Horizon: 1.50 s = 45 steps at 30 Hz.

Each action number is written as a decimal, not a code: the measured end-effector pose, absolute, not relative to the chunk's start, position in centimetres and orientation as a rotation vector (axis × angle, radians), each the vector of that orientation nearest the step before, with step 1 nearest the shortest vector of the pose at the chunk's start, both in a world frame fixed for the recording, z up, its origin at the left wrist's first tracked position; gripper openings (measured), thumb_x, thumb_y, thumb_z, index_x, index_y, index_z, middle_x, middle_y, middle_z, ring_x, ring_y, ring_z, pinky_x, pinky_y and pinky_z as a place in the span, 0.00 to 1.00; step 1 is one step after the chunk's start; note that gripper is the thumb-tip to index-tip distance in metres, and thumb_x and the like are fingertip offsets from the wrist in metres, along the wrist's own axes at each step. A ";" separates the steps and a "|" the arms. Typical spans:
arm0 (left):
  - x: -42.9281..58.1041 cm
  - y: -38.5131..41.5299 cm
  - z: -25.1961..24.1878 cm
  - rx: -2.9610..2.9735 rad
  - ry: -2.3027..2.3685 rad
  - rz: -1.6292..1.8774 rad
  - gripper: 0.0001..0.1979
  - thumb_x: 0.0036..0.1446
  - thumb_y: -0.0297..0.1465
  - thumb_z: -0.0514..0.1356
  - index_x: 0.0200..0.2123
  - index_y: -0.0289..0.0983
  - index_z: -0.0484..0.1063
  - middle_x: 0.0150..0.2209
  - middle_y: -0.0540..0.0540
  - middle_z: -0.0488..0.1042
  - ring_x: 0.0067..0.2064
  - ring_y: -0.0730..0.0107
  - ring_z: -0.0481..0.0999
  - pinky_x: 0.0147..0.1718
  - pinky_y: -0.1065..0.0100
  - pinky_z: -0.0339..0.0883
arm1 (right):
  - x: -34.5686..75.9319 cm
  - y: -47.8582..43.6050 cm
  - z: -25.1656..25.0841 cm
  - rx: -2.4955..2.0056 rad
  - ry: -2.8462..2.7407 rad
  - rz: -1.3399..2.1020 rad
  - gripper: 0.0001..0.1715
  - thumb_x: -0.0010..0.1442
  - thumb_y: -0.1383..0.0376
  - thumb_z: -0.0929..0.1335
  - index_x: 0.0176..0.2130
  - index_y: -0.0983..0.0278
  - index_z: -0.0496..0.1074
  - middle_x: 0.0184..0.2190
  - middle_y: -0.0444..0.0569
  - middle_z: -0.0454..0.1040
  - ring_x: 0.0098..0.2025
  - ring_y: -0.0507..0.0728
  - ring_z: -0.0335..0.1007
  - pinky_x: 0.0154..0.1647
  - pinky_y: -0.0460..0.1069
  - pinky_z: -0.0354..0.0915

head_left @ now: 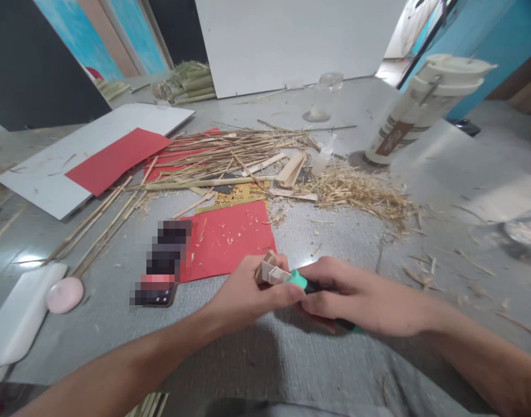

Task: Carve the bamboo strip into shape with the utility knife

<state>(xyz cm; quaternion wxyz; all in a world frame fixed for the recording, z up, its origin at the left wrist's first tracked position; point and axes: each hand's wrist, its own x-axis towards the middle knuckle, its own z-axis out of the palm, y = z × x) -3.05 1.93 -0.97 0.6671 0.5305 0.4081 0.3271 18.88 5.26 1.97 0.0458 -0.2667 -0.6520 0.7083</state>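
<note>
My right hand (pixel 361 295) is closed around a utility knife (pixel 297 280) with a black and green handle. Its wide blade points left, lying against a small piece of wood (pixel 259 274). That piece sits in the grip of my left hand (pixel 242 295), whose thumb reaches across beside the knife's green part. Most of the wood is hidden by my fingers. Just beyond both hands lies a red sheet (pixel 231 237) sprinkled with pale shavings. A phone (pixel 163 293), mostly blurred out, rests by the sheet's left edge.
Thin dry stalks (pixel 239 147) lie across the middle, with a straw heap (pixel 361 194) to their right. A white tumbler (pixel 415 110) and a clear jar (pixel 320 98) stand farther back. On the left are a white board (pixel 130 119) and a white power bank-like block (pixel 22 315).
</note>
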 end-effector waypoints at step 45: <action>-3.6 1.7 -1.1 1.340 0.838 0.818 0.34 0.62 0.68 0.57 0.37 0.40 0.64 0.25 0.56 0.61 0.24 0.75 0.56 0.24 0.70 0.52 | 18.9 4.2 2.3 -0.845 -1.673 2.322 0.27 0.74 0.45 0.67 0.33 0.63 0.71 0.23 0.42 0.70 0.24 0.50 0.61 0.26 0.46 0.57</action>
